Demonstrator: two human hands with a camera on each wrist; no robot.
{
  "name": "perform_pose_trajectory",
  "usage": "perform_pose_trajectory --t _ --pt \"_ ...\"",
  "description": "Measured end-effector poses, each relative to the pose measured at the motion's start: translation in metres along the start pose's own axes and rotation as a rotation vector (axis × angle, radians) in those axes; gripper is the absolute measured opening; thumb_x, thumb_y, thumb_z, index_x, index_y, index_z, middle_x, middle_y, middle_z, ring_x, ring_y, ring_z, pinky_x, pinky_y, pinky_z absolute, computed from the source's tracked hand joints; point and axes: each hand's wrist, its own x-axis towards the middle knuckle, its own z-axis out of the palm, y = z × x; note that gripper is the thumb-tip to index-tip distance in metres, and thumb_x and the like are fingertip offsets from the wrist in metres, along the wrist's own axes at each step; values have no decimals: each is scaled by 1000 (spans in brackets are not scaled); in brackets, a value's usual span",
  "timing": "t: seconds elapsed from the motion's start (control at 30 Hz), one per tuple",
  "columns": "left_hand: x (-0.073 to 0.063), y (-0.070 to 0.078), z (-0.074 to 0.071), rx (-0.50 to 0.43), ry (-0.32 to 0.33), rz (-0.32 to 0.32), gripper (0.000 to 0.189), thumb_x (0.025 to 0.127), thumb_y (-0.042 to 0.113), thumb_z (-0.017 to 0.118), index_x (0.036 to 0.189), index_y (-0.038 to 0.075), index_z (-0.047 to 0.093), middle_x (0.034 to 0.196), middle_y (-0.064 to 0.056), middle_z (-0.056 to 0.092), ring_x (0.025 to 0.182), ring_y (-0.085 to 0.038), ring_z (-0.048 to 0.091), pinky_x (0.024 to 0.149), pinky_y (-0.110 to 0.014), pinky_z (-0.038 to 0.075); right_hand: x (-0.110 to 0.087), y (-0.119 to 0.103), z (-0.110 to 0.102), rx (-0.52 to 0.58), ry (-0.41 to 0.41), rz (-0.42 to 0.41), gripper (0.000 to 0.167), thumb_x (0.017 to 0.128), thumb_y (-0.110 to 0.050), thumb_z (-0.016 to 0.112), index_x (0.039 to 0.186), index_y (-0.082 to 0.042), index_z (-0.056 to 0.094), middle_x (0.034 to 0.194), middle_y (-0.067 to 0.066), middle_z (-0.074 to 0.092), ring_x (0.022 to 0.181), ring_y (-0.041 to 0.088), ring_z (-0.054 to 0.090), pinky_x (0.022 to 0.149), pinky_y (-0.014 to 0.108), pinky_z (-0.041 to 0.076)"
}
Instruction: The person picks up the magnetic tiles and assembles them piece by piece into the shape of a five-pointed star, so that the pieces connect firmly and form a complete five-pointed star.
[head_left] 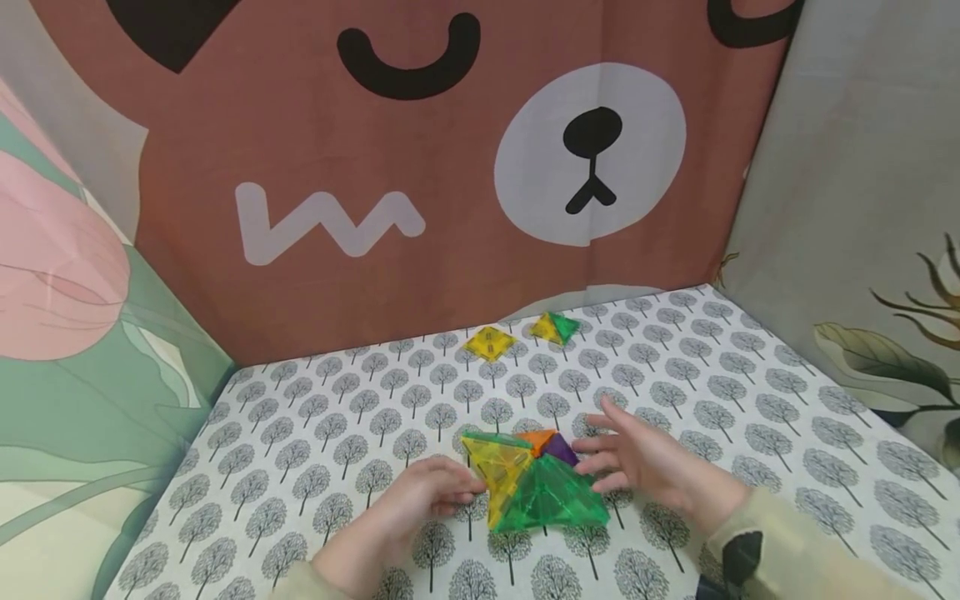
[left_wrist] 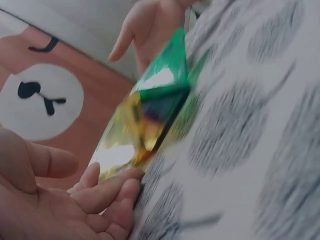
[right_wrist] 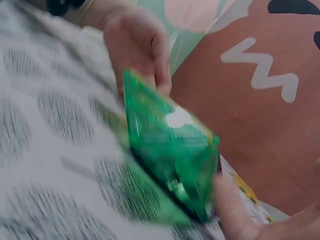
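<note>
A built piece of see-through magnetic tiles (head_left: 551,496), yellow, green, orange and purple, rests on the tree-print cloth between both hands. It rises to a low peak. My left hand (head_left: 427,498) is at its yellow side; in the left wrist view the fingertips (left_wrist: 127,181) reach the yellow edge, thumb held apart. My right hand (head_left: 648,462) is beside the purple and green side, fingers spread and relaxed. Right-hand fingers (right_wrist: 230,205) come up against or very near the green tiles (right_wrist: 172,145) in the right wrist view; contact is unclear. Neither hand grips the piece.
Toward the back of the cloth (head_left: 360,467) lie a yellow tile piece (head_left: 490,342) and a small yellow-green pyramid (head_left: 553,329). A hanging fabric with a bear print (head_left: 315,308) closes off the back, with printed fabrics on both sides.
</note>
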Motion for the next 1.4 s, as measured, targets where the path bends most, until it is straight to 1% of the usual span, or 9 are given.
perform_pose_trajectory --t 0.13,0.27,0.43,0.6,0.77,0.87,0.97,1.1,1.4 --pt "10 3 -21 1 80 0 31 99 16 52 116 -10 55 116 -20 65 108 -33 63 95 -43 51 11 -5 -12 -118 78 -4 86 103 -57 35 150 12 17 141 35 43 118 39 57 97 43 50" --pt "30 8 -40 -59 158 2 39 102 12 44 129 -16 45 127 -31 57 119 -42 56 104 -48 44 33 -15 -26 -138 55 -32 82 105 -52 35 148 16 17 144 37 37 128 43 48 105 44 43" --pt "74 18 -52 -123 185 -36 45 103 11 41 139 -16 39 137 -34 48 128 -44 48 108 -47 40 72 -26 -31 -147 -3 -54 77 107 -46 34 149 16 13 147 37 32 133 43 43 110 45 38" --pt "123 27 -62 -189 214 -72 45 104 8 39 144 -12 36 144 -31 42 133 -40 43 110 -43 37 122 -39 -29 -154 -15 -38 70 109 -39 31 154 8 6 151 33 29 136 41 38 111 45 36" --pt "157 35 -67 -205 205 -72 44 105 8 36 147 -7 36 148 -24 40 136 -35 41 110 -39 38 162 -51 -29 -145 -11 -38 62 110 -31 27 157 -4 -2 155 30 24 140 40 33 112 45 34" --pt "173 40 -67 -236 202 -57 46 107 11 38 149 -5 33 151 -24 36 138 -34 38 111 -38 37 178 -55 -28 -138 -14 -53 60 111 -29 26 157 -5 -3 157 29 20 142 39 29 114 44 31" --pt "187 43 -65 -251 215 -46 48 107 14 39 150 -3 31 152 -23 35 139 -33 37 111 -38 36 191 -58 -26 -128 1 -65 61 110 -30 27 157 -4 -2 158 27 18 143 37 27 115 43 30" --pt "199 45 -63 -252 230 -33 48 106 15 41 150 -3 33 150 -22 37 137 -32 39 111 -38 37 203 -61 -25 -110 36 -65 63 110 -33 30 157 -2 1 158 26 19 143 37 29 115 42 30" --pt "204 38 -60 -199 229 -70 49 106 24 43 150 5 36 149 -12 43 133 -25 46 110 -34 37 213 -63 -22 -96 56 -55 61 110 -30 32 157 0 7 156 27 26 139 37 35 112 42 35"
